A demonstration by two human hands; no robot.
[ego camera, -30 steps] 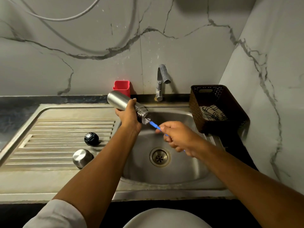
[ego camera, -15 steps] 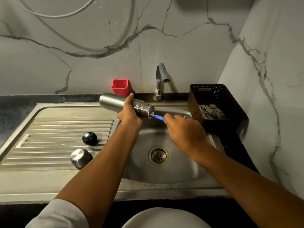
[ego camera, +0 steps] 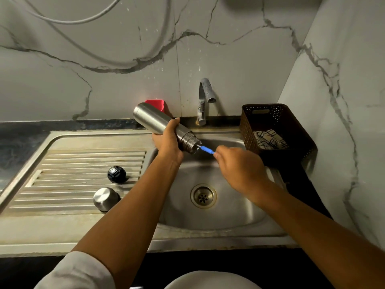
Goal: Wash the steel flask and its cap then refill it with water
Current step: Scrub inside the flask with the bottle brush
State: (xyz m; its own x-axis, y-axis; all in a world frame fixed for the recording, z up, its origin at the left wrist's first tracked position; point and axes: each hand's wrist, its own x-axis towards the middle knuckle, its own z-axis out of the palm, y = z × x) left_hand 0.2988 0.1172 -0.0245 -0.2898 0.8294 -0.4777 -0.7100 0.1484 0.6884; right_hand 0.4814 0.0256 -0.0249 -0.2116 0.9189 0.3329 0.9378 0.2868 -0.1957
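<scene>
My left hand (ego camera: 169,143) grips the steel flask (ego camera: 152,118) around its middle, holding it almost level over the sink basin (ego camera: 233,207), mouth pointing right and slightly down. My right hand (ego camera: 239,165) pinches a thin blue brush handle (ego camera: 206,150) whose far end goes into the flask's threaded mouth; the bristles are hidden inside. On the ribbed draining board (ego camera: 68,170) stand the black inner stopper (ego camera: 116,174) and the steel cap (ego camera: 105,198), upside down. The tap (ego camera: 205,94) stands behind the basin with no water visible from it.
A red holder (ego camera: 159,105) sits against the wall behind the flask. A dark perforated basket (ego camera: 270,122) with a checked cloth stands right of the basin. The drain (ego camera: 203,196) is open. Marble walls close off the back and right.
The flask has tipped from level to mouth slightly down and shifted a little; my right hand has pulled the blue brush back so more of its handle shows.
</scene>
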